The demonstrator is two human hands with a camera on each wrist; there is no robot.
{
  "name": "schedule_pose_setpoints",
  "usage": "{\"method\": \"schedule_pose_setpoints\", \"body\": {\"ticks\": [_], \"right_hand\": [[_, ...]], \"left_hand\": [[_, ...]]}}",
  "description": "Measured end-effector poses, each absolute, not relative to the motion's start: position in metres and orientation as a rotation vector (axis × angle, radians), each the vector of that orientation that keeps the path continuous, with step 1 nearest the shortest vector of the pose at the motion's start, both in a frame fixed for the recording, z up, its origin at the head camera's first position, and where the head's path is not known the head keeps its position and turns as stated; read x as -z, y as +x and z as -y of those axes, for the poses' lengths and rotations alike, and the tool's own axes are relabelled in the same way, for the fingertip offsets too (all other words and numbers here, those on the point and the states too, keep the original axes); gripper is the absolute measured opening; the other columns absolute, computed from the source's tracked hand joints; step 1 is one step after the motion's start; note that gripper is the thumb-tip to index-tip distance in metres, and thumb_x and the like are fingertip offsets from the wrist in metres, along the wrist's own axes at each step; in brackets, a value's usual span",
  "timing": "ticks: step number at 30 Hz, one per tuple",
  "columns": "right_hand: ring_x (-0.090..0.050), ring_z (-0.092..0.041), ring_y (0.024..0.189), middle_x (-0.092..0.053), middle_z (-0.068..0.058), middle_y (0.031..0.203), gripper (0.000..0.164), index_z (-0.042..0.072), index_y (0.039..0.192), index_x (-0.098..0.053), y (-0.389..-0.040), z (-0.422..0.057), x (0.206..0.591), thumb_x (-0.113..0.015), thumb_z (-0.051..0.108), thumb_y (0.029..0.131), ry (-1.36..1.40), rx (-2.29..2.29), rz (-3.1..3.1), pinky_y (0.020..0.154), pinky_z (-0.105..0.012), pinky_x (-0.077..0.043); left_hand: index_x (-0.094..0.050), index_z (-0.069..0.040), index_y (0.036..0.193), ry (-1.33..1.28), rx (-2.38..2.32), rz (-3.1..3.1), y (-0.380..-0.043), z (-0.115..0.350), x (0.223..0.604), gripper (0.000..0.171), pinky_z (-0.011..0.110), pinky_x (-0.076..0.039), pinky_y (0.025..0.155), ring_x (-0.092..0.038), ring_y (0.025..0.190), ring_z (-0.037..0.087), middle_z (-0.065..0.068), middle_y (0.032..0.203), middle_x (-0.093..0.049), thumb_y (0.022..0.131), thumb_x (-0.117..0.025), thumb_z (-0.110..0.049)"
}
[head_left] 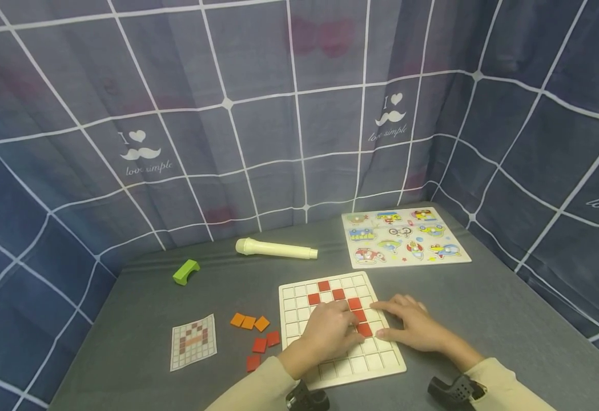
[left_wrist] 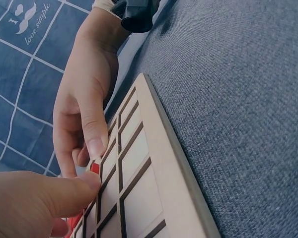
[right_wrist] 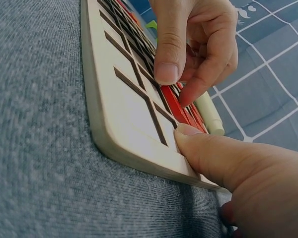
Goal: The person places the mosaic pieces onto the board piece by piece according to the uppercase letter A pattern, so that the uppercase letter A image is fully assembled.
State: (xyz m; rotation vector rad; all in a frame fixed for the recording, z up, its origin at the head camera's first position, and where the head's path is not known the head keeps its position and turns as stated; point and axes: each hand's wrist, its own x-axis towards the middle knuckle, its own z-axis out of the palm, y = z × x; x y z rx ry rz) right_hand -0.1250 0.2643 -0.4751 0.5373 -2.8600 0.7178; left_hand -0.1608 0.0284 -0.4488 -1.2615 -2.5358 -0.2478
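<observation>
The left hand [head_left: 330,331] is bending its thumb and pointing finger close by a red tile [head_left: 365,330]; I cannot tell if they are pinching it or just touching. That tile is sitting near three o'clock on the board [head_left: 374,362]. The right hand [head_left: 412,322] is gripping nothing; its fingers are lying loose at the board's three o'clock edge, with the thumb tip right by the tile. To do this well, both thumbs should be nudging gently, getting the tile straight with its slot before pressing it flat. Pushing hard on one corner could be tipping it up, or bumping the next red tile, toward twelve o'clock. Out at nine o'clock from the board, loose red tiles [head_left: 260,345] and orange tiles [head_left: 248,322] are lying on the table [head_left: 140,319]. Past them, the card [head_left: 196,363] is showing red and orange squares.
</observation>
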Motion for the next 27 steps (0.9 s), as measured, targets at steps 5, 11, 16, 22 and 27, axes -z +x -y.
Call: {"method": "schedule_pose_setpoints", "body": {"ticks": [5,11,16,22,27], "right_hand": [[-0.037,-0.001,0.086,-0.049,0.015,0.094,0.052,0.027,0.128,-0.063,-0.125,-0.264,0.475,-0.071,0.052,0.084,0.54,-0.723,2.864,0.075,-0.027,-0.027],[-0.036,0.0,0.086,-0.048,0.015,0.093,0.052,0.027,0.128,-0.063,-0.125,-0.265,0.475,-0.071,0.052,0.084,0.544,-0.721,2.86,0.075,-0.027,-0.027],[-0.036,0.0,0.085,-0.048,0.015,0.093,0.052,0.027,0.129,-0.063,-0.125,-0.264,0.475,-0.071,0.052,0.084,0.551,-0.728,2.854,0.075,-0.026,-0.027],[-0.037,0.0,0.089,-0.05,0.015,0.096,0.052,0.029,0.13,-0.062,-0.126,-0.263,0.478,-0.07,0.054,0.084,0.556,-0.738,2.849,0.078,-0.027,-0.028],[-0.037,0.0,0.088,-0.049,0.016,0.096,0.053,0.029,0.13,-0.062,-0.126,-0.266,0.479,-0.069,0.055,0.084,0.544,-0.721,2.853,0.078,-0.027,-0.027]], "left_hand": [[-0.078,-0.025,0.084,-1.265,0.252,2.522,-0.162,-0.029,0.451,0.021,0.015,-0.034,0.059,-0.052,0.066,0.0,-0.013,0.076,-0.062,0.079,-0.078,-0.045],[-0.077,-0.025,0.081,-1.271,0.252,2.481,-0.162,-0.029,0.452,0.021,0.014,-0.032,0.058,-0.05,0.064,0.0,-0.013,0.074,-0.061,0.077,-0.079,-0.045],[-0.077,-0.024,0.081,-1.276,0.268,2.459,-0.162,-0.025,0.45,0.021,0.013,-0.034,0.058,-0.051,0.064,-0.001,-0.013,0.074,-0.062,0.077,-0.078,-0.044],[-0.076,-0.019,0.096,-1.232,0.365,2.557,-0.163,0.01,0.446,0.024,0.012,-0.041,0.061,-0.051,0.066,-0.001,-0.009,0.083,-0.066,0.084,-0.075,-0.039],[-0.076,-0.015,0.098,-1.096,0.517,2.613,-0.165,0.059,0.447,0.024,0.014,-0.038,0.058,-0.043,0.064,-0.002,-0.005,0.081,-0.063,0.082,-0.078,-0.033]]}}
